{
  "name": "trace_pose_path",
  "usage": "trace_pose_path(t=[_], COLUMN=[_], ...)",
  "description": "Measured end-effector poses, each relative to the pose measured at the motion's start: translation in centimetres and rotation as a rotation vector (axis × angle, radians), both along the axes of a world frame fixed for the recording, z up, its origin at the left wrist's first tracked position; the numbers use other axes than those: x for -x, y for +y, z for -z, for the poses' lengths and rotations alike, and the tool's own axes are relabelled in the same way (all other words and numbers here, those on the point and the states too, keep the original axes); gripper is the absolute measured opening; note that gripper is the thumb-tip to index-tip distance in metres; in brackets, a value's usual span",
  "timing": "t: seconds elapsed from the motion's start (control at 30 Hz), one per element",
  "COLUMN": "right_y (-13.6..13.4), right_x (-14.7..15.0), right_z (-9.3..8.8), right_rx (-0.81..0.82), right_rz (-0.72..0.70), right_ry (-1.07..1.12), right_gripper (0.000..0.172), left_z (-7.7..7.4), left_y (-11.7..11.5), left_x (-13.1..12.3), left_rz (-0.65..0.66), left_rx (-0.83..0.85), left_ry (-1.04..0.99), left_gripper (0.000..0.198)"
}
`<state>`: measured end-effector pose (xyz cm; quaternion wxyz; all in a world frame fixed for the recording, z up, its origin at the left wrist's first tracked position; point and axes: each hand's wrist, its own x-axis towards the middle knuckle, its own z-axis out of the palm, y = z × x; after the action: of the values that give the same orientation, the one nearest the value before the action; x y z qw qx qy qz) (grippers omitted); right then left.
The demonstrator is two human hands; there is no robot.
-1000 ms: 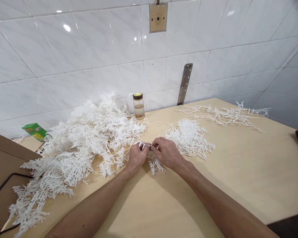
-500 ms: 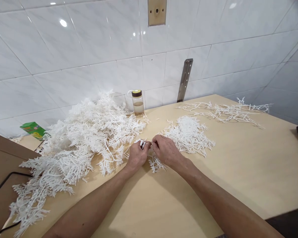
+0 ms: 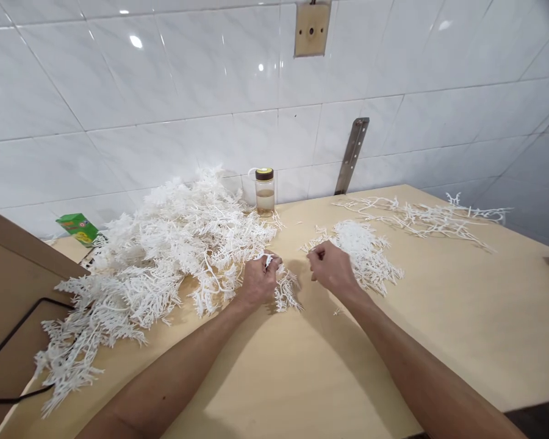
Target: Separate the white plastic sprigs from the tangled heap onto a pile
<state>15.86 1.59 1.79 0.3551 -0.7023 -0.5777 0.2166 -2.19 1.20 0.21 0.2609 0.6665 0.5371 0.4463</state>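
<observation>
My left hand [image 3: 257, 281] is closed on a white plastic branched sprig [image 3: 284, 288] at the right edge of a big heap of white sprigs [image 3: 165, 244]. My right hand [image 3: 330, 268] is a short way to the right, fingers curled in a pinch, at the near edge of a small pile of white sprig pieces [image 3: 363, 251]. Whatever the right fingers hold is too small to make out. Both hands rest low over the wooden table [image 3: 302, 378].
A small jar with a brown lid [image 3: 265, 191] stands against the tiled wall. Bare white stalks [image 3: 421, 216] lie at the back right. A green carton [image 3: 78, 227] and a brown cardboard box [image 3: 9, 286] with a black cable sit at the left.
My hands were together on one sprig; now the right hand has pulled away to the right toward the small pile, while the left keeps the sprig.
</observation>
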Motion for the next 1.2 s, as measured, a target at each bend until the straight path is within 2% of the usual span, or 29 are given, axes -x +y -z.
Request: trace_pose_path(t=[0.1,0.2,0.27,0.37,0.43,0.53,0.6,0.87,1.07,1.2], right_y=[0.8,1.1,0.8,-0.2,-1.0,-1.9,-2.1,-1.7,-1.9,-1.7], right_x=[-3.0,-4.3,-3.9,-1.7,0.2,2.2,2.8,2.8,3.3,3.0], right_z=[0.0,0.1,0.2,0.2,0.2,0.6,1.0,1.2,1.0,1.1], right_rx=[-0.16,-0.314,-0.424,-0.536,-0.527,-0.471,-0.449,-0.465,-0.454,-0.435], right_rz=[0.179,0.23,0.152,-0.142,-0.344,-0.444,-0.444,-0.42,-0.299,-0.305], right_ry=[-0.015,-0.15,-0.239,-0.232,-0.214,-0.298,-0.354,-0.374,-0.229,-0.175], right_gripper=[0.013,0.021,0.015,0.011,0.01,0.018,0.022,0.015,0.008,0.006], left_z=[0.3,0.7,0.8,0.5,0.3,0.0,-0.1,-0.3,-0.4,-0.5], left_y=[0.7,1.2,1.3,1.2,1.1,1.1,1.1,0.7,0.3,0.2], left_x=[0.3,0.3,0.2,0.1,0.1,0.1,0.0,-0.4,-0.4,-0.5], left_rz=[-0.013,-0.022,-0.03,-0.042,-0.048,-0.053,-0.052,0.001,0.035,0.021], left_rx=[0.037,0.074,0.099,0.139,0.162,0.191,0.196,0.195,0.17,0.177], left_ry=[-0.121,-0.193,-0.201,-0.211,-0.243,-0.285,-0.275,-0.33,-0.289,-0.31], left_gripper=[0.026,0.029,0.03,0.028,0.027,0.027,0.027,0.023,0.028,0.029])
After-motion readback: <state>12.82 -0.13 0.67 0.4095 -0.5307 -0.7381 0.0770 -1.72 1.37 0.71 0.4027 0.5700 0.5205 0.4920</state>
